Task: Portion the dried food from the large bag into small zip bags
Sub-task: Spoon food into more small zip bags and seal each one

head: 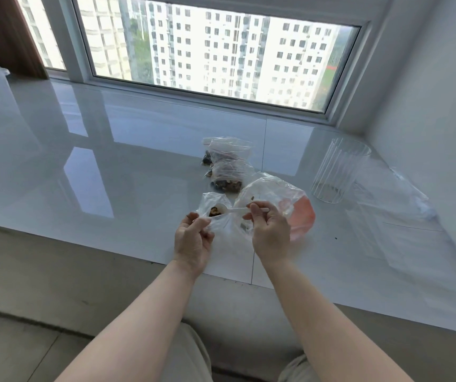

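Fingers of your left hand (192,241) pinch the small zip bag (212,206) open; your right hand (269,230) pinches the spoon (231,209).
Limp, slippery film: grip its rim beside the spoon's loaded bowl.

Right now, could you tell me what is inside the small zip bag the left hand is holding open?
The white spoon's bowl sits in the small zip bag, carrying dark dried food. The left hand pinches the bag's edge; crumpled plastic hides whatever lies lower in the bag.
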